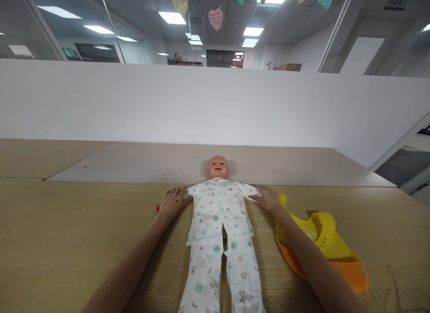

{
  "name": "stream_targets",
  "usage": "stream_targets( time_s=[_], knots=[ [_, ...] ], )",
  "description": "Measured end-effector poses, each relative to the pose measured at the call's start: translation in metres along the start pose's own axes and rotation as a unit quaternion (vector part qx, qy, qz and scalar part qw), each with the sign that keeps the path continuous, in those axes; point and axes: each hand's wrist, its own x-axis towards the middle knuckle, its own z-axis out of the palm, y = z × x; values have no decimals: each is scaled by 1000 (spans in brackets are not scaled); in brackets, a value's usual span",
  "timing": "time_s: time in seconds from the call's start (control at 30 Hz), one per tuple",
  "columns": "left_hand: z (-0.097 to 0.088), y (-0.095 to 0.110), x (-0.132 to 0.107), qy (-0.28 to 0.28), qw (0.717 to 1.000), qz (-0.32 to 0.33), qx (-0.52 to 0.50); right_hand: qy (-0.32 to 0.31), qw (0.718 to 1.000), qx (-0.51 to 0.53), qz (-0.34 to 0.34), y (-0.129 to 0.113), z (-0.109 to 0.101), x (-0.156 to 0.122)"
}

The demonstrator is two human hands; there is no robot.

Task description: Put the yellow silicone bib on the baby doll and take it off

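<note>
A bald baby doll (217,167) lies on its back, its head toward the wall. It wears a white patterned pyjama top (210,210) and matching pyjama trousers (204,277). My left hand (173,202) is closed around the doll's arm at the sleeve end on the left, and a bit of the doll's hand (157,207) pokes out beyond it. On the other side my right hand (267,198) grips the doll's arm at the sleeve cuff, covering the doll's hand there. Under and beside my right forearm is a yellow and orange baby bib (324,236) with a catch pocket.
The wooden table (83,241) extends to both sides, with a paler board (151,163) along its back. Behind that rises a white partition wall (201,106) with glass above, where heart-shaped paper notes (215,19) hang. A floor area shows at the far right.
</note>
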Motion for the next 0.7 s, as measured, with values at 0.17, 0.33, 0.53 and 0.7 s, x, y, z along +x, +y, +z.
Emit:
stream_targets(
  time_s=[0.17,0.33,0.53,0.7],
  knots=[
    [15,-16,5,32,998,31,-46,4,999,-38,-21,5,1,1],
    [12,-9,0,97,994,32,-45,4,998,-59,-16,0,1,-2],
    [-17,11,-23,144,985,68,-64,125,989,-60,-48,-28,-9,-33],
    [-56,32,-45,86,972,210,-68,185,960,-13,-211,-48,-13,-82]
  ],
)
